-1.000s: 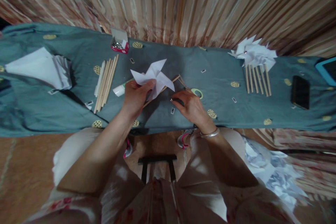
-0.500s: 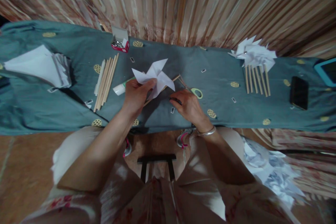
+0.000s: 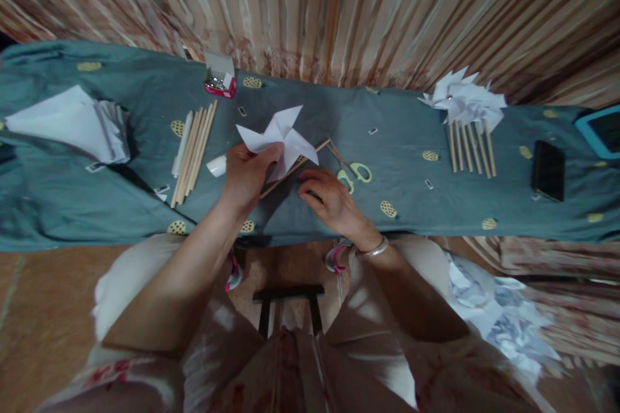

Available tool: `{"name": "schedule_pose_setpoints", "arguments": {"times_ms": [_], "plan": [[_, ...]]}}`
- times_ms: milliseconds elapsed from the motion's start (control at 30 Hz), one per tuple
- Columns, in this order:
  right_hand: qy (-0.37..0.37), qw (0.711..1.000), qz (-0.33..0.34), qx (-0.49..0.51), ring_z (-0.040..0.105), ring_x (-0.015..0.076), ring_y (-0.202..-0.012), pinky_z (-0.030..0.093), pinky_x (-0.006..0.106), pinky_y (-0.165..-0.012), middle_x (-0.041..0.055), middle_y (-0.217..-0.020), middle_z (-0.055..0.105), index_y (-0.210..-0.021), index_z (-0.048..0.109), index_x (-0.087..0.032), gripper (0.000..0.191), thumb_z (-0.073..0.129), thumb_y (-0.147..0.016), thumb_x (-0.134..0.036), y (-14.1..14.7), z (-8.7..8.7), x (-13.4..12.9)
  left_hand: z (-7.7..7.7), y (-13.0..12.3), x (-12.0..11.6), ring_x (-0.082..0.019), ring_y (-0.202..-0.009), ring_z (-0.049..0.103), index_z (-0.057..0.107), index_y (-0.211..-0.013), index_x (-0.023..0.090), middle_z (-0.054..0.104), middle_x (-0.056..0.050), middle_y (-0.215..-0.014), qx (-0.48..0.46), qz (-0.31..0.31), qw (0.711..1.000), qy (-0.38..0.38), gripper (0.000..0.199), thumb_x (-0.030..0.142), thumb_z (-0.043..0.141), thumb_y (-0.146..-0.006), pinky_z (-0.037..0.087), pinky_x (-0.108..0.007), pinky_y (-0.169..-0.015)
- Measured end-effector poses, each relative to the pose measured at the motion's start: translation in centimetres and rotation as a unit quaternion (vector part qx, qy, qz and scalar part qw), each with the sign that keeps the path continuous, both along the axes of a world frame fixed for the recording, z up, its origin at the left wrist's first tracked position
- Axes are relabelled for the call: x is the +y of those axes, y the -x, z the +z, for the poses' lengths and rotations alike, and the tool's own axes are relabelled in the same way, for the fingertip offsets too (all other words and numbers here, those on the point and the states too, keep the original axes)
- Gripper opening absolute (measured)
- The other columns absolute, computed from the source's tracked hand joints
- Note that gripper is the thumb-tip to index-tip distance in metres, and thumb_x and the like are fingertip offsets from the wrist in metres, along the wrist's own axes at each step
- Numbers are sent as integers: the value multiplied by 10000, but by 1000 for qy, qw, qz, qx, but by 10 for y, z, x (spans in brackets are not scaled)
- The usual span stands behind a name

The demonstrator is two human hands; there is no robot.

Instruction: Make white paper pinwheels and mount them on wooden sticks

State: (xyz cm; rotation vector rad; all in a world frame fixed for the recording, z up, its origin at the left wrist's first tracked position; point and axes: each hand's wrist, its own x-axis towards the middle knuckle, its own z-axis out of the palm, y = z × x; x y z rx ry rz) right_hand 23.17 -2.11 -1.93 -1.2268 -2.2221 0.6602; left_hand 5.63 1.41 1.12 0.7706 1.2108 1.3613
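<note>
Over the middle of the green tablecloth (image 3: pixel 407 206), the person holds a four-pointed paper pinwheel (image 3: pixel 283 135), its blades spread. The left hand (image 3: pixel 245 171) grips it near its centre, thumb on top of the paper. Just to the right of it, apart from the pinwheel, the right hand (image 3: pixel 327 197) has its fingers bent, thumb and forefinger drawn close together; whether they pinch anything small cannot be told. A silvery bracelet (image 3: pixel 375 249) circles the right wrist.

A thin stick (image 3: pixel 283 181) slants across the cloth, partly under the pinwheel. Its upper end lies by the tips of the green-handled scissors (image 3: pixel 361 172), which lie open beside the right hand. A white tube (image 3: pixel 217 166) shows partly beside the left hand.

Farther left lie a row of wooden sticks (image 3: pixel 194 158) and a stack of white paper (image 3: pixel 62 122), with an open red-and-white box (image 3: pixel 221 85) of small metal pieces beyond the sticks. Toward the right end are a cluster of pinwheels on sticks (image 3: pixel 467 103), a dark phone (image 3: pixel 549 171) and a blue-edged tablet (image 3: pixel 605 132).
</note>
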Motion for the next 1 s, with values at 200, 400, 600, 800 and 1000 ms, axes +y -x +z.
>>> {"name": "schedule_pose_setpoints", "arguments": {"times_ms": [200, 400, 600, 800, 1000], "plan": [[-11, 1000, -8, -3, 576, 264, -1229, 453, 477, -1067, 121, -1282, 642, -864, 723, -204, 133, 595, -902, -192, -10, -5, 0, 3, -1, -1, -137, -657, 620, 719, -623, 237, 709, 7, -694, 7, 6, 1000, 14, 89, 181, 770, -670, 475, -259, -636], [2, 1000, -6, -1, 647, 247, -1108, 503, 442, -997, 112, -1175, 702, -944, 752, -196, 164, 590, -921, -211, -19, 5, 2, 1, 0, -1, -142, -667, 625, 727, -639, 234, 711, 8, -687, 13, 1, 1000, 8, 78, 189, 777, -679, 486, -251, -628], [1, 1000, -13, -28, 683, 228, -946, 522, 397, -906, 75, -971, 761, -972, 746, -200, 175, 608, -938, -302, -7, 3, 1, 3, -2, -2, -154, -658, 628, 717, -625, 220, 704, -8, -668, 22, 3, 1000, 11, 86, 220, 799, -652, 488, -257, -607], [-27, 995, 6, -94, 640, 234, -908, 512, 386, -867, 68, -932, 740, -928, 725, -205, 187, 542, -961, -226, 0, 2, -5, 1, -2, -3, -143, -633, 614, 716, -625, 224, 709, 2, -664, 25, -8, 1000, -5, 75, 200, 779, -658, 473, -249, -577], [-66, 984, 3, -164, 602, 251, -888, 496, 397, -833, 88, -928, 719, -944, 701, -178, 243, 464, -966, -130, 4, 13, -16, 4, -2, -4, -123, -587, 598, 709, -609, 205, 692, 5, -639, 34, -9, 999, 6, 82, 172, 748, -674, 462, -236, -561]]}}
